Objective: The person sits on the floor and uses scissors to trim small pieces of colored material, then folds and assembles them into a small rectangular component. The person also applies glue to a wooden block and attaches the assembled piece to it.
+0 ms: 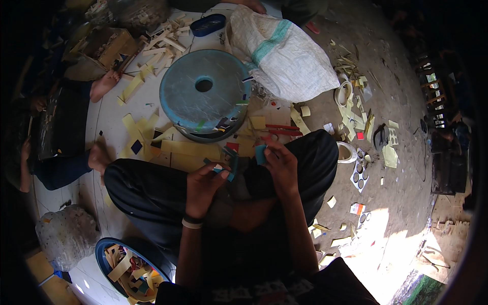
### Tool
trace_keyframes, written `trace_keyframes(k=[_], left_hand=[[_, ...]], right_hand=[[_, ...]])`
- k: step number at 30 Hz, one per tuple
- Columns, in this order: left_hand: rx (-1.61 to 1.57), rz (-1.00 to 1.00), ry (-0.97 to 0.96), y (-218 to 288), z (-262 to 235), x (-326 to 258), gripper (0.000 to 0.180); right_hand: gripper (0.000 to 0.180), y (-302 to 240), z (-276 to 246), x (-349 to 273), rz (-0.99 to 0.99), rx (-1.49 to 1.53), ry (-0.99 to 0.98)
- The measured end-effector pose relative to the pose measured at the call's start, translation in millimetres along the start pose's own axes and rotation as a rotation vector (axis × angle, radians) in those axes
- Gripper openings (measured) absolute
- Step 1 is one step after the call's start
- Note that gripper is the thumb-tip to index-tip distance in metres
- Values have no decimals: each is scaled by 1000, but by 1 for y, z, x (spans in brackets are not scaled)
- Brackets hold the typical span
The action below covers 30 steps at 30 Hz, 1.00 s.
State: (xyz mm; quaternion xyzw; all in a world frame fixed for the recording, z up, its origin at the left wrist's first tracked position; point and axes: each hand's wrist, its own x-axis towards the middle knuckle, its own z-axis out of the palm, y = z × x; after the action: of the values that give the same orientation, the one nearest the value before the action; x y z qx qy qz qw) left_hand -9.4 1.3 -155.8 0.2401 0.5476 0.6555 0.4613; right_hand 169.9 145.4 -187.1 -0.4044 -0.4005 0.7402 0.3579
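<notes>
Above my crossed legs, my left hand [203,184] is closed on a small teal piece [230,175], with a bit of white showing at the fingertips. Whether it is card, wood or plastic I cannot tell. My right hand [281,163] pinches a small teal square [261,154] between thumb and fingers. The two hands are apart. Just ahead of them stands a round blue-grey disc [178,76] with a hole in its middle and small coloured scraps on its near edge. Pale yellow strips [190,148] and red-handled scissors [282,130] lie between disc and legs.
At my left, a blue basin [103,264] holds mixed offcuts, near a filled plastic bag [67,236]. A white woven sack [297,61] lies beyond the disc. Wooden pieces [165,40] are heaped at the far left, near another person's bare foot [105,85]. Scraps litter the right floor.
</notes>
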Motion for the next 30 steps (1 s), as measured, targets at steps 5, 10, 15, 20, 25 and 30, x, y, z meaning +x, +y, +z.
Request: trace_keyframes(k=[5,10,15,20,25,30], left_hand=[[-73,3,15,0,2,-1,27],[-308,-62,66,-3,13,1,36],[-152,-151,75,-2,11,2,37],[-42,-60,-44,-1,9,2,29],[-110,87,-79,0,11,1,21],[179,175,-12,-1,8,0,28]], right_hand=[[22,1,0,0,24,-6,33],[26,-3,2,-2,10,36,-3],[33,-3,3,-1,-9,74,-78],[33,-2,4,0,-15,89,-105],[30,-5,7,-1,-8,155,-110],[28,-7,6,-1,32,222,-110]])
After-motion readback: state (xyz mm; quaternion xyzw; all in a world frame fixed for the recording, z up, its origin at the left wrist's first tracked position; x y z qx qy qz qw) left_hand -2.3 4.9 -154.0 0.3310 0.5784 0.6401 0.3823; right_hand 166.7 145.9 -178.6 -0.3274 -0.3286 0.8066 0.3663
